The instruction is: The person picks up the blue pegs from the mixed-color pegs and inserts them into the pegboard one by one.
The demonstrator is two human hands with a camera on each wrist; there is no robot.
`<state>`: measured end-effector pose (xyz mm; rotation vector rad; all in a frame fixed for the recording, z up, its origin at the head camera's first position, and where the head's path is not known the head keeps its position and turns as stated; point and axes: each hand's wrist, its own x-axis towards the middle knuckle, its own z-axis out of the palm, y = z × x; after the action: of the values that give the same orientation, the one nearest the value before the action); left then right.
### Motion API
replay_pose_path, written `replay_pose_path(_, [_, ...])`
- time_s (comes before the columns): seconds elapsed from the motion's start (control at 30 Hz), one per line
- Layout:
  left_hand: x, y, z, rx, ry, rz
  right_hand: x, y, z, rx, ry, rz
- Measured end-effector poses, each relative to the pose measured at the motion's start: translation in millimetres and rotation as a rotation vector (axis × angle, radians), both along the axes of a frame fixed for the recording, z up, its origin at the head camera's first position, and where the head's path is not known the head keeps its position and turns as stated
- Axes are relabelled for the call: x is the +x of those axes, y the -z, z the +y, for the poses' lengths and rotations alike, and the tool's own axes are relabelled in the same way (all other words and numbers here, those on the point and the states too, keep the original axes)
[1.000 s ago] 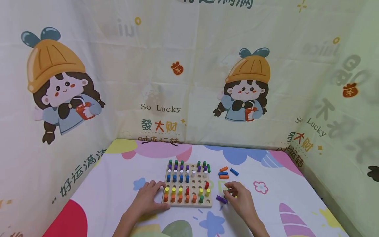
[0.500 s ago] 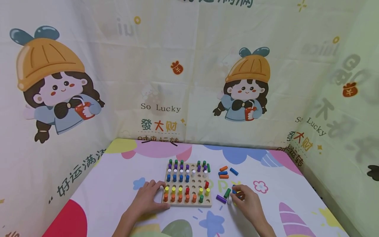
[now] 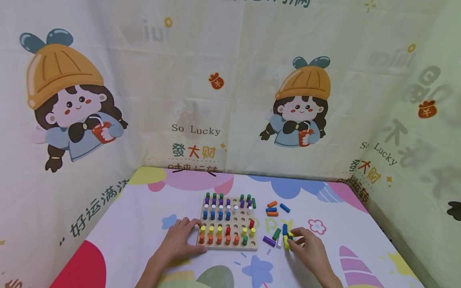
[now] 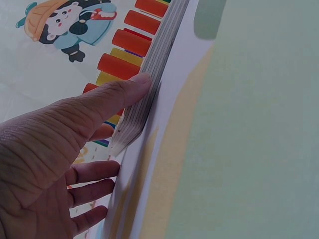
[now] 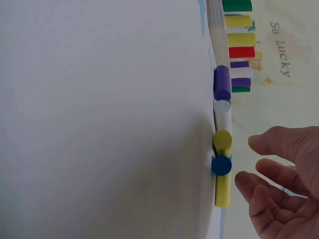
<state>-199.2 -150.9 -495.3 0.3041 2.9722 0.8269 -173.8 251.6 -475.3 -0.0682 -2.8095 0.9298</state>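
Observation:
A wooden pegboard [image 3: 230, 248] carries rows of coloured pegs, with several holes bare. My left hand [image 3: 180, 239] holds its near left corner, thumb on the front edge and index finger at the left side; the left wrist view shows the thumb [image 4: 132, 88] against the board's edge. My right hand [image 3: 307, 246] hovers by loose pegs right of the board. Nearest it lie a yellow peg [image 3: 286, 243] and a blue peg [image 3: 285, 229]. White [image 3: 279, 241], green [image 3: 276, 234] and purple [image 3: 269, 241] pegs lie left of these. In the right wrist view its bent fingers hold nothing.
Farther back on the table lie two orange pegs [image 3: 272, 214] and two blue pegs [image 3: 285, 208]. A green peg [image 3: 253, 203] leans or lies at the board's far right edge. Printed cloth [image 3: 245, 120] hangs behind and at both sides of the table.
My right hand has moved rightward from beside the purple peg, uncovering the green, white, blue and yellow pegs. My left hand stays at the board's corner.

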Motion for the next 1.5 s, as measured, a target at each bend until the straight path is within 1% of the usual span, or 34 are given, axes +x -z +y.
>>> replay_pose_path(0.27, [-0.3,0.1,-0.1,-0.003,0.002,0.011,-1.1,0.8,3.1,0.013,0.009,-0.110])
replay_pose_path(0.57, [-1.0,0.6,0.1,-0.008,-0.002,0.006,-2.4,6.2,6.7,0.001,0.001,-0.152])
replay_pose_path(0.73, [-0.6,0.2,0.2,-0.010,-0.001,0.006,-3.0,5.9,6.4,0.025,0.003,-0.175])
replay_pose_path(0.83, [-0.1,-0.2,0.4,-0.010,0.000,0.008,-2.6,6.0,6.8,0.039,0.002,-0.175])
replay_pose_path(1.07, [0.3,-1.2,0.5,-0.009,0.002,0.008,-0.1,6.5,9.5,0.070,0.002,-0.143])
replay_pose_path(1.33, [-0.4,0.0,0.1,-0.003,0.007,0.003,-1.1,4.8,9.9,0.060,0.032,-0.160])
replay_pose_path(1.5, [-0.9,0.5,-0.1,-0.004,0.010,0.005,-1.1,3.4,9.7,0.044,0.038,-0.136])
